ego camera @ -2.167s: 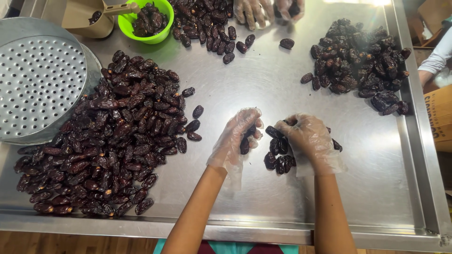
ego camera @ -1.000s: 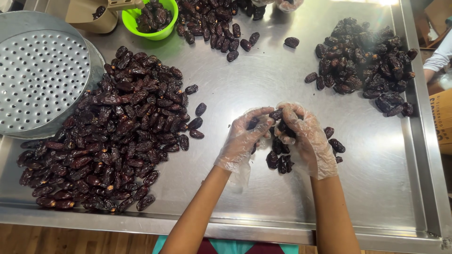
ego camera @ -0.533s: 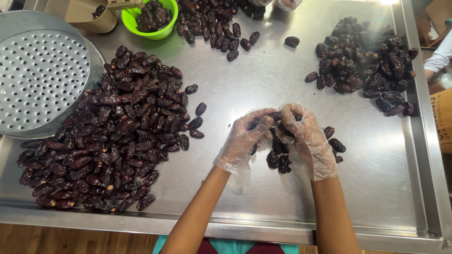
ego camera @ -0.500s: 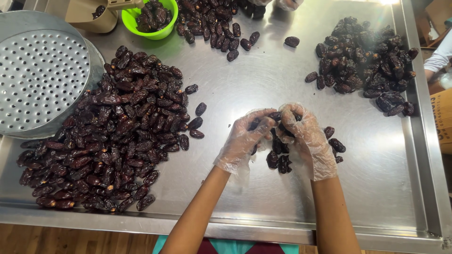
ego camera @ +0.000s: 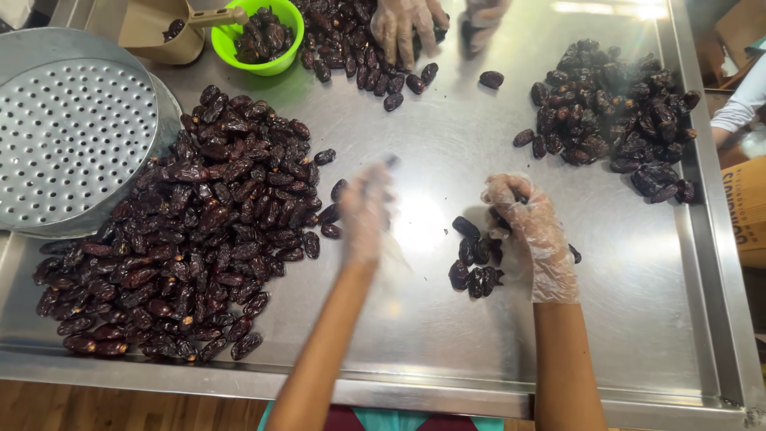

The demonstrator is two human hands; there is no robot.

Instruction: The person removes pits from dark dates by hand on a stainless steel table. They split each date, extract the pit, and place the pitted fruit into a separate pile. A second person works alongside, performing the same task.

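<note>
Both my hands wear thin clear gloves over a steel table (ego camera: 447, 343). My left hand (ego camera: 365, 214) is motion-blurred, between the big heap of dark dates (ego camera: 183, 239) on the left and a small cluster of dates (ego camera: 475, 263) in the middle; a dark smear shows at its fingertips, too blurred to identify. My right hand (ego camera: 528, 227) sits at the small cluster's right edge. Its fingers are curled, and a dark date shows between them.
A round perforated metal tray (ego camera: 76, 132) lies at the far left. A green bowl of dates (ego camera: 257, 38) and a beige scoop (ego camera: 163, 28) stand at the back. Another person's gloved hands (ego camera: 408, 22) work a far pile (ego camera: 351, 48). A further heap (ego camera: 610, 108) lies back right; a cardboard box (ego camera: 746, 211) stands beyond the rim.
My hands were together above the small cluster, working on one date. Now my left hand has swung away to the left, toward the big heap. My right hand stays put.
</note>
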